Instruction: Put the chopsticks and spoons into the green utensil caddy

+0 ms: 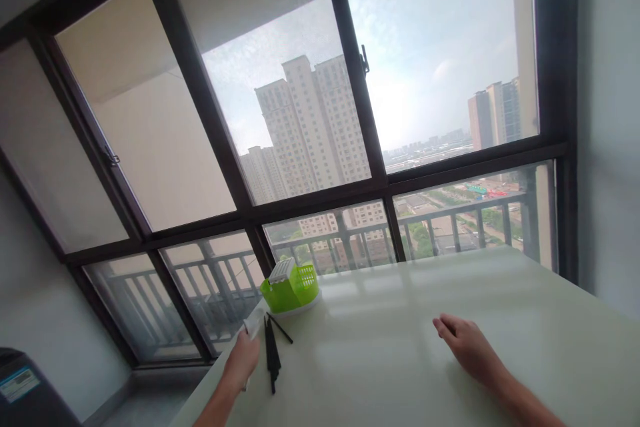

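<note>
Left hand: left hand [243, 358] at the near-left edge of the table, fingers curled round a folded white cloth or paper [253, 323]; exact grip hard to tell.
Right hand: right hand [467, 344] resting palm down on the table, empty, fingers held loosely together and pointing left.
Dark sticks: bundle of thin black chopstick-like sticks [272, 351] lying flat just right of the left hand, one stick angled away from the rest.
Basket: lime-green slotted plastic basket [293, 287] with a white insert, standing on a white saucer at the table's far-left edge, just beyond the sticks.
Table: glossy pale cream table [400, 360], set against the window.
Window: large dark-framed window [345, 60] showing high-rise blocks and hazy sky.
</note>
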A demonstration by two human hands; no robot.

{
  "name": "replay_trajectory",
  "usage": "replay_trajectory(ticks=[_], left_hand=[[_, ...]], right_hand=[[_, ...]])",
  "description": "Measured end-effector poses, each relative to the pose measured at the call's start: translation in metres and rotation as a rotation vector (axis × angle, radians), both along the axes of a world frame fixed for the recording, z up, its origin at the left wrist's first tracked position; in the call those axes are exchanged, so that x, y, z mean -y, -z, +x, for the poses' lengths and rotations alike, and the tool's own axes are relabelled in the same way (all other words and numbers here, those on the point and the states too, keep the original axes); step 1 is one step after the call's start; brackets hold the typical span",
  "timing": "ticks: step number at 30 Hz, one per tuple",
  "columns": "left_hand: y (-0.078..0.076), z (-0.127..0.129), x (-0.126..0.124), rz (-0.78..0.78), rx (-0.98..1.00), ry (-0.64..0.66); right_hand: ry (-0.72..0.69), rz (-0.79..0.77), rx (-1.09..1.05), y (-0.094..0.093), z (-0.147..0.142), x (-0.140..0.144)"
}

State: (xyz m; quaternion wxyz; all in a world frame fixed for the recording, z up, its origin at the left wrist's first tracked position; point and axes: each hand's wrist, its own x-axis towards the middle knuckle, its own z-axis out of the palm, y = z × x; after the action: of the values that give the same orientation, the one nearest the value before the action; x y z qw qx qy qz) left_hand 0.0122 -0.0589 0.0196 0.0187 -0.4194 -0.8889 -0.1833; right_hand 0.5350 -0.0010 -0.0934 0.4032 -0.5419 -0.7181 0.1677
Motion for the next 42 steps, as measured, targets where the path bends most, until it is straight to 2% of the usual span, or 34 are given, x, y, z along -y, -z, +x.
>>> replay_trajectory(ticks=[2, 4, 6, 8, 10, 15, 18, 23, 34, 42], left_hand=[[0.017, 0.022, 0.012, -0.026, 0.058, 0.181], [0.041, 0.053, 0.028, -0.053, 0.111, 0.486], [0.067, 0.088, 0.042, -0.130, 0.089, 0.701], [0.085, 0.119, 0.053, -0.294, 0.062, 0.790], [0.092, 0.141, 0.059, -0.408, 0.051, 0.824], [0.083, 0.168, 0.066, -0.402, -0.015, 0.861], [0.078, 0.178, 0.068, -0.357, -0.063, 0.832], [0.077, 0.191, 0.070, -0.321, -0.020, 0.738], [0.076, 0.215, 0.089, -0.390, 0.070, 0.571], [0.075, 0.237, 0.097, -0.446, 0.107, 0.543]], right_hand=[[-0.006, 0.001, -0.001, -0.002, -0.002, 0.001], [-0.015, 0.003, 0.000, -0.002, -0.002, 0.001], [-0.019, 0.001, -0.003, -0.002, -0.002, 0.001], [-0.018, -0.004, -0.005, 0.000, -0.001, 0.001], [-0.013, -0.003, 0.006, 0.001, 0.001, 0.001], [-0.001, 0.007, 0.037, 0.005, 0.004, -0.001], [-0.003, 0.009, 0.034, 0.005, 0.004, 0.000], [-0.009, 0.011, 0.050, 0.002, 0.004, 0.001], [-0.016, 0.007, 0.069, 0.003, 0.004, 0.002], [-0.017, -0.014, 0.068, 0.006, 0.008, 0.002]])
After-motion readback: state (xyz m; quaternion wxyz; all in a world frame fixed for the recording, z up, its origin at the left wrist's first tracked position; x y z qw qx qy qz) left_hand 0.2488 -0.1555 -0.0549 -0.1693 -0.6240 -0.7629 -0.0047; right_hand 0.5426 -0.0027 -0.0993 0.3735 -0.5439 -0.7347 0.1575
